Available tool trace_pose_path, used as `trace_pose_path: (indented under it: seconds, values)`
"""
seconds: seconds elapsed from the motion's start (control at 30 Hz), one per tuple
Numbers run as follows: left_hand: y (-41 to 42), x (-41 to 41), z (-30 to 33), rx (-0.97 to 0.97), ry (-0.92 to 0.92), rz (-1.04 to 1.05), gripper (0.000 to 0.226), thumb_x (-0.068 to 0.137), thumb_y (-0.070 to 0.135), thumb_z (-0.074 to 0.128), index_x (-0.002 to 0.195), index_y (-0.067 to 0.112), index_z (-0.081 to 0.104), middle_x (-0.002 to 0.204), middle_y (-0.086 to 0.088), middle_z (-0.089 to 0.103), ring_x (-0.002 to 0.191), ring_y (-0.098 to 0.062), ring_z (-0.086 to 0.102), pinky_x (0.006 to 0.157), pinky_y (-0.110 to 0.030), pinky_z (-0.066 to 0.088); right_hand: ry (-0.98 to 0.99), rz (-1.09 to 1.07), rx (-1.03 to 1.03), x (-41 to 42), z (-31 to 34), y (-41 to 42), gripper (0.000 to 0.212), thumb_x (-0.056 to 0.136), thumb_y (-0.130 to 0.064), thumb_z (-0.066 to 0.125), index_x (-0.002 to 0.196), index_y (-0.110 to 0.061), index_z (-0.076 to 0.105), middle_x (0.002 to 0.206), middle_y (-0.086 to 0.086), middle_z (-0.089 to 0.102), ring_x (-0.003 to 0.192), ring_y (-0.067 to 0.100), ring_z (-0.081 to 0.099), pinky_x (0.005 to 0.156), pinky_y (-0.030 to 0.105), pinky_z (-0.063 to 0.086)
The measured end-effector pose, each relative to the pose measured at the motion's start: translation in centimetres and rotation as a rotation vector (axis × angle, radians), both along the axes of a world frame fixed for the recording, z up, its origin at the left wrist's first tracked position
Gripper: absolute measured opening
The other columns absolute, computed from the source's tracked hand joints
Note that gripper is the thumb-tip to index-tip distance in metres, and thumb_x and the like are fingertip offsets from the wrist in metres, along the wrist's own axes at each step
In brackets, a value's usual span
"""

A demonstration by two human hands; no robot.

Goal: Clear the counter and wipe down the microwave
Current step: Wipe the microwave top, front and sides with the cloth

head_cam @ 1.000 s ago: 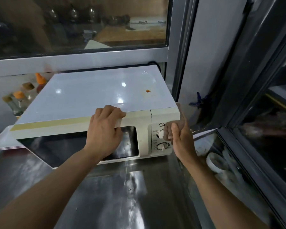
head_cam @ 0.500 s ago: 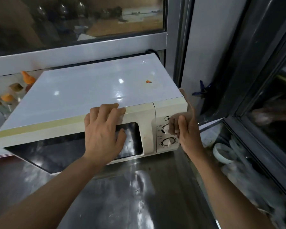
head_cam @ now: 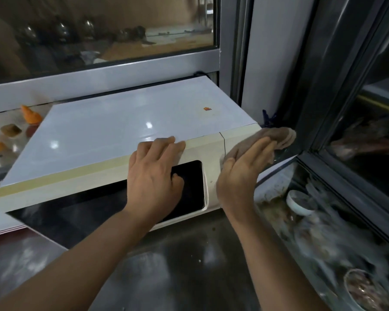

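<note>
The steel bench (head_cam: pixel 189 265) fills the lower part of the view, and the white microwave (head_cam: pixel 121 131) stands on it, hard against the window frame behind; the microwave serves as the landmark for everything else. Its top is glossy, with a small coloured sticker (head_cam: pixel 207 109) near the back right corner. Its dark door glass faces the person.

The left hand (head_cam: pixel 154 173) rests on the microwave's front upper edge, fingers straight and together over the lip, the thumb lying on the door glass. The right hand (head_cam: pixel 240 176) is at the microwave's right front corner, over the control panel, its fingers (head_cam: pixel 259 149) nearly straight and pressing a brownish cloth (head_cam: pixel 276 136) against that corner; the cloth bunches out past the fingertips to the right.

Left of the microwave, behind it, stand bottles with orange caps (head_cam: pixel 30 114). Right of the microwave and lower, a blurred recess holds a small white bowl (head_cam: pixel 298 204) and, nearer the person, a round dish (head_cam: pixel 366 290) of something dark.
</note>
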State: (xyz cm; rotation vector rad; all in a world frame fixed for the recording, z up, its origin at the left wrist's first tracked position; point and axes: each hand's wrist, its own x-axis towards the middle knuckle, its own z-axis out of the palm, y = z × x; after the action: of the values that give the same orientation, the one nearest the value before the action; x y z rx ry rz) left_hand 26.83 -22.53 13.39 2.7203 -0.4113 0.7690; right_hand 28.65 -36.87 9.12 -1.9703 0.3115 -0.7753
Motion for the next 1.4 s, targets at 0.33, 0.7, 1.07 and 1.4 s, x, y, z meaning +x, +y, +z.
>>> trace_pose_path:
  seconds: [0.33, 0.7, 1.07, 1.4]
  values:
    - [2.5, 0.6, 1.6, 0.102, 0.036, -0.2, 0.065, 0.065, -0.004, 0.057, 0.128, 0.015, 0.058, 0.129, -0.006, 0.058, 0.106, -0.03, 0.05, 0.086, -0.03, 0.041, -0.176, 0.025, -0.158, -4.3, -1.3, 4.7, 0.052, 0.084, 0.002, 0.063, 0.133, 0.002, 0.048, 0.134, 0.026, 0.038, 0.128, 0.036, 0.04, 0.103, 0.043, 0.043]
    - [3.4, 1.5, 1.4, 0.155, -0.01, -0.228, 0.066, 0.067, 0.005, 0.061, 0.129, 0.026, 0.056, 0.122, 0.005, 0.058, 0.106, -0.024, 0.05, 0.061, -0.022, 0.031, -0.302, -0.071, -0.248, -1.8, -2.5, 4.1, 0.048, 0.072, -0.017, 0.08, 0.115, -0.009, 0.061, 0.12, 0.02, 0.044, 0.109, 0.026, 0.042, 0.09, 0.031, 0.047]
    - [3.2, 1.2, 1.1, 0.153, -0.039, -0.18, 0.062, 0.068, 0.01, 0.061, 0.127, 0.028, 0.057, 0.12, 0.009, 0.058, 0.104, -0.02, 0.048, 0.055, -0.011, 0.021, -0.322, -0.038, -0.21, -2.4, -5.0, 3.2, 0.074, 0.05, -0.018, 0.092, 0.106, 0.009, 0.051, 0.115, 0.026, 0.052, 0.109, 0.039, 0.052, 0.088, 0.051, 0.051]
    - [3.1, 1.4, 0.6, 0.181, -0.108, -0.164, 0.059, 0.066, 0.019, 0.053, 0.124, 0.027, 0.058, 0.116, 0.008, 0.06, 0.101, -0.023, 0.051, 0.054, -0.012, 0.02, -0.3, -0.051, -0.218, -2.4, -4.8, 4.8, 0.046, 0.086, -0.035, 0.058, 0.119, -0.003, 0.055, 0.135, 0.024, 0.035, 0.12, 0.028, 0.035, 0.099, 0.026, 0.033]
